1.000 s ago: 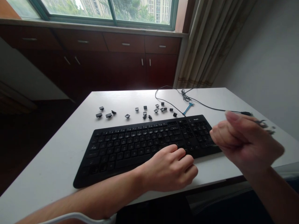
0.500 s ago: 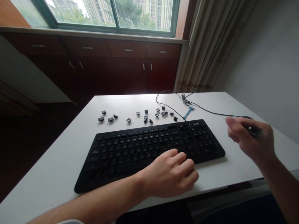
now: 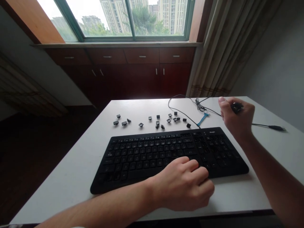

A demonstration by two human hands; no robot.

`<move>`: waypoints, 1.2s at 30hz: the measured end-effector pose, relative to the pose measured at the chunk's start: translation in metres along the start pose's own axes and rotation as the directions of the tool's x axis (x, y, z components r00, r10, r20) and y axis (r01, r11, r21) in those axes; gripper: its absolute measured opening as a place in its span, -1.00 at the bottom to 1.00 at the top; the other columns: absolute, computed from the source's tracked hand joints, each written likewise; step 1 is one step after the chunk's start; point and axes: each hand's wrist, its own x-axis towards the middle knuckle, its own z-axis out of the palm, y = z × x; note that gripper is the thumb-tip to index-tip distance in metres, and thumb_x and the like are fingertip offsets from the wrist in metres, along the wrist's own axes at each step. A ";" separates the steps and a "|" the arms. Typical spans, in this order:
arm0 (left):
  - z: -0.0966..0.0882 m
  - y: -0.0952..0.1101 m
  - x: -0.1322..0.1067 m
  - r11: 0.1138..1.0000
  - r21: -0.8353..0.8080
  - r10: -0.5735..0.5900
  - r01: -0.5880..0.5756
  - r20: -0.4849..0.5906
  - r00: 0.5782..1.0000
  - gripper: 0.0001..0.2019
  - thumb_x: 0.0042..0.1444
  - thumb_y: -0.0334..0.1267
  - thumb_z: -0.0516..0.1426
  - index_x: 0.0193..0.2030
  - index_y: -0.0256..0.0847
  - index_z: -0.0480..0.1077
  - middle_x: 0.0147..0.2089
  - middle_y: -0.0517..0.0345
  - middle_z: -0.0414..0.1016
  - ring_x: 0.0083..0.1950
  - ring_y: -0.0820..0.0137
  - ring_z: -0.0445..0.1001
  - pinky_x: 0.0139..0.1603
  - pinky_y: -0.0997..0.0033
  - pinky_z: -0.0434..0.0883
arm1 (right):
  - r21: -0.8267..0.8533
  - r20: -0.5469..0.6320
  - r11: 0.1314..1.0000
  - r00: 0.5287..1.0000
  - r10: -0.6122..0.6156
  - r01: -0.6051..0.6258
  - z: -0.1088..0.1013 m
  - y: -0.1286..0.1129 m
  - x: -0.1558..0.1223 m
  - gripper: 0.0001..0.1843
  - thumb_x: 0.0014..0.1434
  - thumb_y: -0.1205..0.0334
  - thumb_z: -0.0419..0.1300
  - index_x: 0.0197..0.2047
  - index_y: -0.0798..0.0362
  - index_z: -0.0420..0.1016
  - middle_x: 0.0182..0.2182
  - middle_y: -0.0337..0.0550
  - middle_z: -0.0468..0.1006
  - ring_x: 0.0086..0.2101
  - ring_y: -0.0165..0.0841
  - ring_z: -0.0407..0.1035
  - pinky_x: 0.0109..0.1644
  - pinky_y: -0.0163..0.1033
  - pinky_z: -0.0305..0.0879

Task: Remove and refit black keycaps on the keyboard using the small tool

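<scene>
A black keyboard (image 3: pixel 142 164) lies on the white table (image 3: pixel 68 177), with dark gaps where several keycaps are off. My left hand (image 3: pixel 187 183) rests over its front edge, right of the space bar. The fingers are curled, and their tips are hidden under the hand, so what they hold, if anything, does not show. My right hand (image 3: pixel 238 117) is raised above the keyboard's back right corner, closed around a glossy black object (image 3: pixel 237 108) whose kind I cannot make out. Several loose black keycaps (image 3: pixel 141 125) are scattered behind the keyboard.
A small blue tool (image 3: pixel 203 119) lies behind the keyboard beside a black cable (image 3: pixel 182 110), part of it bundled. At the right lies a dark, slim, tapered piece (image 3: pixel 277 128) at a cable's end. Past the table stand dark red cabinets (image 3: pixel 133 79) under a window.
My right hand has moved up and to the left, still closed on the black object, uncovering the slim piece on the table. My left hand stays on the keyboard. The camera view has shifted.
</scene>
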 end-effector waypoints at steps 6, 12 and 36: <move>-0.001 0.000 0.001 0.999 -0.031 -0.011 0.012 0.020 1.000 -0.83 0.26 -0.27 0.13 -0.37 -0.20 0.31 -0.37 0.20 0.27 -0.43 0.40 0.15 -0.46 0.29 0.09 | -0.177 0.001 0.982 0.998 -0.062 0.061 0.000 -0.003 -0.015 -0.57 0.25 0.03 0.23 -0.57 0.00 0.26 -0.68 -0.37 0.13 -0.59 -0.44 0.05 -0.46 -0.24 0.04; -0.002 -0.001 0.002 0.999 -0.029 -0.027 0.028 0.019 0.999 -0.82 0.26 -0.26 0.12 -0.38 -0.20 0.31 -0.38 0.21 0.26 -0.44 0.41 0.13 -0.46 0.30 0.10 | -0.341 0.046 0.925 0.986 -0.161 0.167 0.001 0.008 -0.012 -0.57 0.25 0.03 0.22 -0.58 0.01 0.29 -0.70 -0.38 0.11 -0.61 -0.46 0.01 -0.46 -0.25 0.04; -0.054 -0.044 0.014 0.653 -0.566 -0.574 0.502 0.062 0.817 -0.86 0.25 -0.24 0.19 -0.11 -0.24 0.45 -0.23 0.17 0.53 -0.32 0.54 0.43 -0.30 0.55 0.44 | -0.341 0.238 0.908 0.957 -0.167 0.244 0.003 0.007 -0.020 -0.70 0.22 -0.05 0.25 -0.41 -0.03 0.47 -0.62 -0.26 0.41 -0.58 -0.35 0.28 -0.40 -0.23 0.19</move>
